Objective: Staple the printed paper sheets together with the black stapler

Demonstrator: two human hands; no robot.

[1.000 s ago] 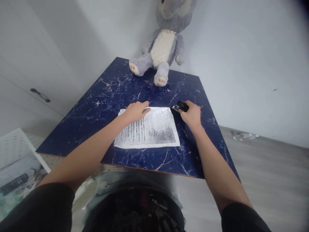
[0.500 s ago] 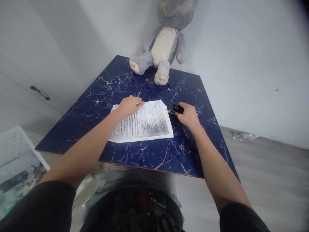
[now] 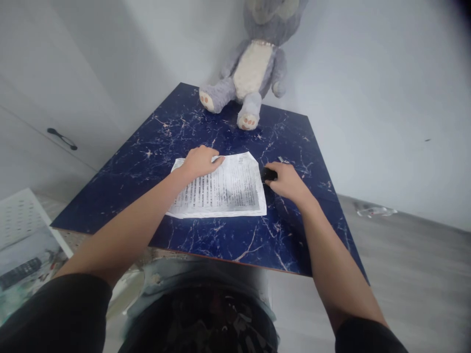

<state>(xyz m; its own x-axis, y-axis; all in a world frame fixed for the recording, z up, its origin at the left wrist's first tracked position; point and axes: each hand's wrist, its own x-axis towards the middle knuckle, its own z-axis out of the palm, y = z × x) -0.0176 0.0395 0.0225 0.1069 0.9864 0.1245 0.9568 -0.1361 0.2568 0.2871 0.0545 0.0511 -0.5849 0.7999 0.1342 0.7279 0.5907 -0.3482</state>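
Observation:
A stack of printed paper sheets [image 3: 235, 189] lies on the dark blue marbled table [image 3: 221, 238], its text turned sideways to me. My left hand [image 3: 201, 161] rests over the upper left part of the sheets, thumb and fingers closed at their top edge. Just off the right edge of the paper, my right hand [image 3: 287, 180] is closed around a small black stapler [image 3: 270, 173], mostly covered by the fingers. A small pale piece [image 3: 282, 160] shows behind that hand; I cannot tell whether it belongs to the stapler.
A grey plush toy [image 3: 252, 73] sits at the table's back edge against the wall. To the left are a white cabinet with a dark handle [image 3: 62, 138] and a white perforated rack [image 3: 22, 215]. Clear plastic [image 3: 375, 211] lies on the floor at right.
My right hand has turned and shifted slightly, and the stapler's pale end no longer shows beside the paper. A pale piece now appears behind the hand. My left hand stays on the sheets.

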